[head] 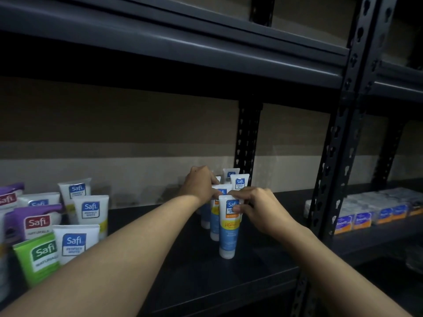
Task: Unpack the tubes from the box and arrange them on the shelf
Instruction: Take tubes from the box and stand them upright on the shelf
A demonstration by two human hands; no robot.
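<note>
My forearms fill the bottom of the view, both reaching out over the dark shelf. Far left, a cluster of other tubes stands apart, white, green and purple ones, well clear of where I'm working. My left hand is curled around the back rows of the blue-and-white tubes, fingers wrapped over their tops, steadying them. Just right of it, my right hand pinches the front tube near its crimped top, thumb on the label, fingers partly closed behind. That tube stands upright on its cap, long axis vertical, directly below and left of my right hand, touching the tube behind it. My right hand is the nearer one, so I reckon it does the nudging into line. Further right, past the upright post, sit small boxes. The box I'm unpacking isn't in view.
</note>
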